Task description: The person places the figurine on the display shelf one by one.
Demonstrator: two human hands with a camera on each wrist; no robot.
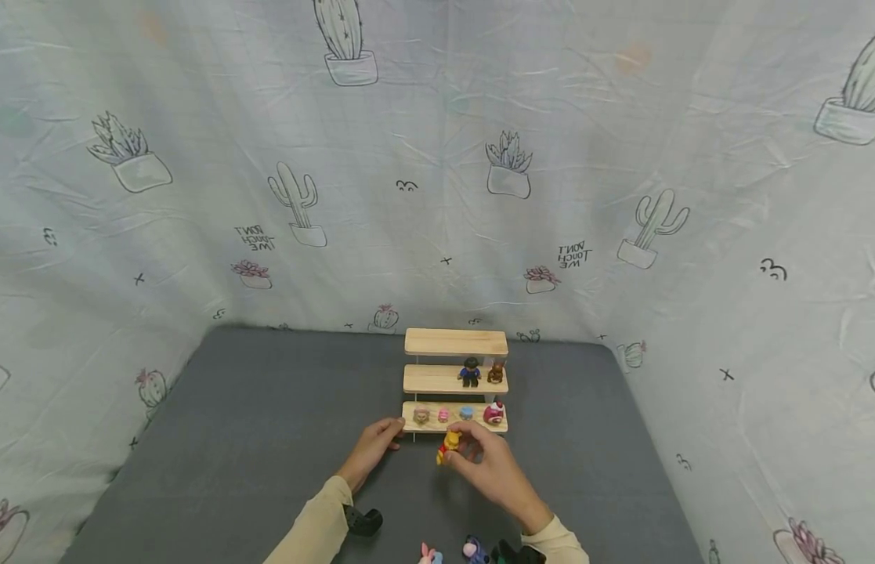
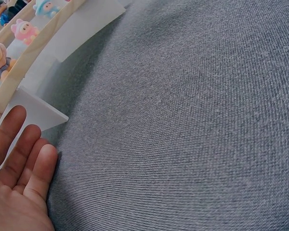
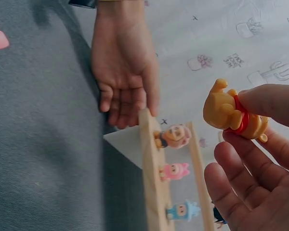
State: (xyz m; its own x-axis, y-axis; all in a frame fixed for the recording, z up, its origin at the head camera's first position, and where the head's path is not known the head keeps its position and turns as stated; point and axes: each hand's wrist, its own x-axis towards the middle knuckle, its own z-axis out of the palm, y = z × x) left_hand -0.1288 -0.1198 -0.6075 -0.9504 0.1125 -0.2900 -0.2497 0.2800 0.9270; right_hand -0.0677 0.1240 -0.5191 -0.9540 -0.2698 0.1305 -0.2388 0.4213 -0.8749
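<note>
My right hand (image 1: 489, 468) pinches a small yellow bear figurine (image 1: 449, 446) in a red shirt between thumb and fingertips, in front of the bottom step of a three-tier wooden shelf (image 1: 454, 342). In the right wrist view the bear figurine (image 3: 226, 110) lies on its side, and the other fingers are loosely bent. At the left end of the bottom step, my left hand (image 1: 374, 448) rests with fingertips against the board end. The left wrist view shows its fingers (image 2: 31, 159) extended beside the white shelf support (image 2: 36, 113).
On the bottom step stand a tan figurine (image 1: 421, 415), a pink one (image 1: 443, 414), a blue one (image 1: 467, 412) and a magenta one (image 1: 493, 413). A dark-haired figure (image 1: 469, 373) and a brown figurine (image 1: 496, 373) occupy the middle step. Two more figurines (image 1: 474, 549) lie near the front.
</note>
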